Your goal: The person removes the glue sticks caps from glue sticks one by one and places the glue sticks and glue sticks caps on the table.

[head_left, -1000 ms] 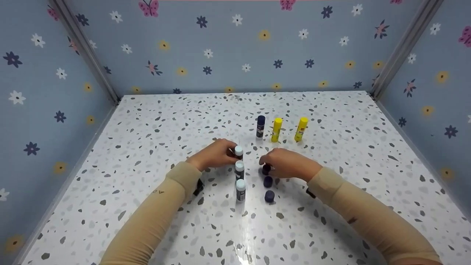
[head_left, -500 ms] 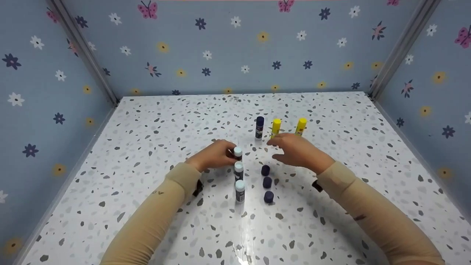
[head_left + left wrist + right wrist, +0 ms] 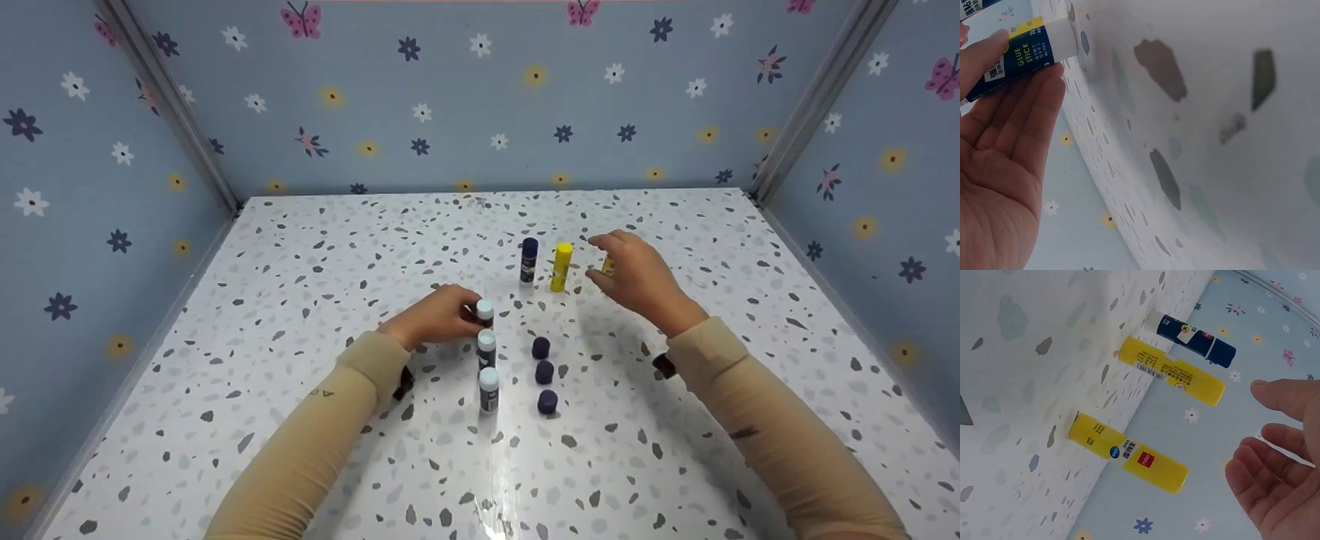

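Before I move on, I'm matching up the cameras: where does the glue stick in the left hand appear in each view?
Head: the glue stick is just below centre, farthest back in its row of three.
Left wrist: upper left, gripped by the left hand.
Right wrist: not in it.
Shared landmark: the flowered wall.

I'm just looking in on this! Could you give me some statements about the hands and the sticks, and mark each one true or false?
1. The left hand grips a glue stick. True.
2. The right hand grips one of the two yellow sticks. False: it is open and holds neither.
3. Three dark caps sit on the table. True.
4. Both yellow sticks lie flat on the table. False: they stand upright.
5. A capped dark stick stands near the yellow sticks. True.
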The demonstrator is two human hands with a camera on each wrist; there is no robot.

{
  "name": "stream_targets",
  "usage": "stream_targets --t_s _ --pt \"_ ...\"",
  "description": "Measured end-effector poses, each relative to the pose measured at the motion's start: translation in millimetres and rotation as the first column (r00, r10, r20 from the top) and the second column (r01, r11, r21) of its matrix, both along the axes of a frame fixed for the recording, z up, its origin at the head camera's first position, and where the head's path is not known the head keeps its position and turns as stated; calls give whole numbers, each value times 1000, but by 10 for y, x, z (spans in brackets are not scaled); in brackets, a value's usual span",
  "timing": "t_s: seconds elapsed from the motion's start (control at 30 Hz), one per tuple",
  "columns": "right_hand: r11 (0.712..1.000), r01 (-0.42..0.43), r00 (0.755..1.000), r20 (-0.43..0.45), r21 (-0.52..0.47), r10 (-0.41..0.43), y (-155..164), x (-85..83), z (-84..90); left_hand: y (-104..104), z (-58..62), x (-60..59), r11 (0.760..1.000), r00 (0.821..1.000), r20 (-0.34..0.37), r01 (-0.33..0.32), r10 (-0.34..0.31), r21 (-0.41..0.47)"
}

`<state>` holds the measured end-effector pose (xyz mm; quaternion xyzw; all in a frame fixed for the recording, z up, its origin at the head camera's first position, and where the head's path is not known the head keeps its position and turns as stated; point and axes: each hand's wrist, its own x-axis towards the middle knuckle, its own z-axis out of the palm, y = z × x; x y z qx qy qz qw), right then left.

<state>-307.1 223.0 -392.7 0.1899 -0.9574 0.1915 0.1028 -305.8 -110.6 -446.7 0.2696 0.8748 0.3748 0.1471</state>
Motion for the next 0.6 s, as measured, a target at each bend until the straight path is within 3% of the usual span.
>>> stream_targets --t_s 0.3,0.6 --pt "986 157 987 44 -64 -155 165 -145 -61 6 -11 5 1000 1000 7 7 -7 15" --pt "970 241 953 199 -43 -228 235 -335 -158 0 9 8 1000 1000 5 7 -7 -3"
